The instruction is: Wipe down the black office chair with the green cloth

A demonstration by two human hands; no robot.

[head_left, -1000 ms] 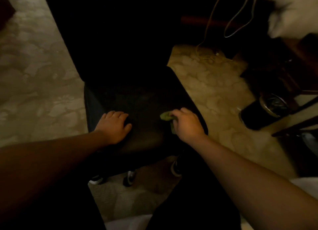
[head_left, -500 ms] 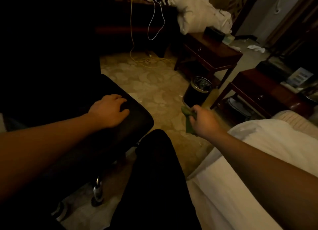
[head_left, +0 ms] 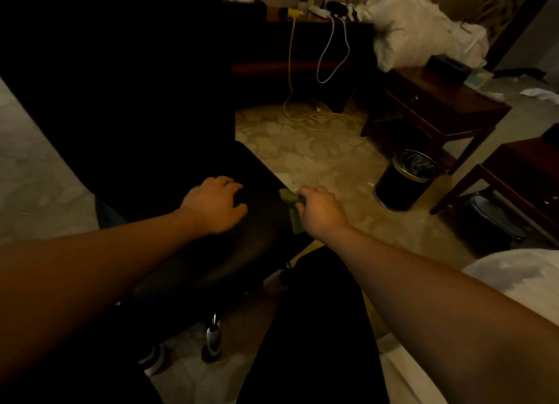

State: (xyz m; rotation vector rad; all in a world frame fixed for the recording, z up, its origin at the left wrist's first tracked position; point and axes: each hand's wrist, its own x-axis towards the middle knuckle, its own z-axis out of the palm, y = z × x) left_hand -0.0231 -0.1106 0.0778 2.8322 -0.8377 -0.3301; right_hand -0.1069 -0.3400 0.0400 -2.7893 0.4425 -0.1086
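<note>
Head view: a black office chair (head_left: 169,167) is seen on the left side of a dim room. Its seat is dark, and its tall back is almost lost in the shadow. The left hand (head_left: 213,205) is laid flat on the seat, palm down, with the fingers spread a little and nothing held in it. The right hand (head_left: 322,211) is closed tight around a green cloth (head_left: 292,210). The cloth is bunched up and is pressed against the right edge of the seat, with one end hanging down past the hand. The two hands are kept apart, with a bare strip of seat between them. A shiny chair wheel (head_left: 213,338) is seen low down on the patterned floor (head_left: 317,158). A black bin (head_left: 405,180) is seen well off to the right, near a dark wooden table (head_left: 438,101). A yellow cord (head_left: 292,71) is hung down from a desk at the back.
</note>
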